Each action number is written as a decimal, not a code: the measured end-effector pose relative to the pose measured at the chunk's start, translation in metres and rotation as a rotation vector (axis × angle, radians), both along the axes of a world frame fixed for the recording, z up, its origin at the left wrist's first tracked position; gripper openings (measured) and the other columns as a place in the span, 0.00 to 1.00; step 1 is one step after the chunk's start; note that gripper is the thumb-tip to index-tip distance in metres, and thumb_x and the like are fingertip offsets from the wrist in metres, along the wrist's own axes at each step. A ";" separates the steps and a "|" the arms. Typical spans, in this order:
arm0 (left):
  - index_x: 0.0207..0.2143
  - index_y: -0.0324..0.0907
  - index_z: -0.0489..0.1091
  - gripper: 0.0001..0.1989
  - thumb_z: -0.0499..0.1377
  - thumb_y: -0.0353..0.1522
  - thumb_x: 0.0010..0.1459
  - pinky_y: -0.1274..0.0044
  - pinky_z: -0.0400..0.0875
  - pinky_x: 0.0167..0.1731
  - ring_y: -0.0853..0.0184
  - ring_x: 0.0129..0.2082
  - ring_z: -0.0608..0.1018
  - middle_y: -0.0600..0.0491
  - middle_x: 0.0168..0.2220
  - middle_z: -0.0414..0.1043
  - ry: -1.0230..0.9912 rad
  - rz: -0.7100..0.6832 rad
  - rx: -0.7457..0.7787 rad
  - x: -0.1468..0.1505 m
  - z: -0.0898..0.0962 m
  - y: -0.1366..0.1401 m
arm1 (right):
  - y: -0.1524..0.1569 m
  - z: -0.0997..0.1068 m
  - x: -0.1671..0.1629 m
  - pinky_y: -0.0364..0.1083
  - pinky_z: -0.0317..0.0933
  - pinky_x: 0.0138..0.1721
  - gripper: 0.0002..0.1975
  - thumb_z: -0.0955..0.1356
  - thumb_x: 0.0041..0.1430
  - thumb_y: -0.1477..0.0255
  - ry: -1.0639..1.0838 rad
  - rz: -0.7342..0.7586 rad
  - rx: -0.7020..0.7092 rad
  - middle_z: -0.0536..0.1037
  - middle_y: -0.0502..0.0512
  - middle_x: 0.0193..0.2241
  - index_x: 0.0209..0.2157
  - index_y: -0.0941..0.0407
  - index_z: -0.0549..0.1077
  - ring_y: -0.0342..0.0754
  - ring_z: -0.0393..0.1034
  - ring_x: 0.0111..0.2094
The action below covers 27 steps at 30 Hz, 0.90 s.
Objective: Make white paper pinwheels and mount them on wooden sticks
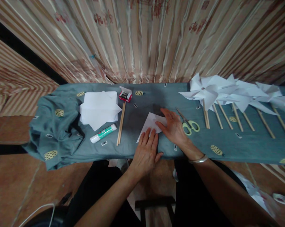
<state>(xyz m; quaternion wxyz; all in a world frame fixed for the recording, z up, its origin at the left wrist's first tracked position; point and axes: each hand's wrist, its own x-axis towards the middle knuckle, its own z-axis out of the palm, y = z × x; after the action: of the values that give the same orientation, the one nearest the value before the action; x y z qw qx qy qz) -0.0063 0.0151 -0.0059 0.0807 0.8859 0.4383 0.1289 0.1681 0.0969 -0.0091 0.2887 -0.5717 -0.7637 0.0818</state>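
Observation:
A white sheet of paper (150, 121), folded to a roughly triangular shape, lies flat on the green cloth in front of me. My left hand (145, 148) rests on its lower edge, fingers stretched out and pressing down. On the paper's right side lies my right hand (172, 126), its thumb and fingers apart; it covers that corner. Just right of this hand are scissors (188, 122) with light green handles, blades partly spread. To the left, thin wooden sticks (121, 124) lie side by side, near a glue stick (103, 133) with its cap on.
A stack of white paper (99, 108) lies at the left, beside a small red open box (125, 94) of metal pins. Several paper pinwheels (210, 90) on sticks line the right side. Bunched cloth (59, 116) covers the left end; a striped curtain (142, 41) hangs behind.

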 end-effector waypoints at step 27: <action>0.61 0.34 0.63 0.26 0.56 0.37 0.64 0.50 0.60 0.62 0.45 0.67 0.57 0.40 0.64 0.63 -0.042 -0.017 -0.043 -0.013 0.012 -0.005 | -0.021 0.002 0.057 0.65 0.49 0.61 0.27 0.61 0.65 0.65 -0.182 -0.142 0.009 0.62 0.69 0.63 0.64 0.56 0.59 0.63 0.53 0.66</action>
<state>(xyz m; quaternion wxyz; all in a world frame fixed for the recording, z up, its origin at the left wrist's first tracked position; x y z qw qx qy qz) -0.0194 0.0098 0.0057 0.1102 0.8848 0.4314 0.1373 0.2246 0.0755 -0.0066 0.2256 -0.6281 -0.7447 0.0056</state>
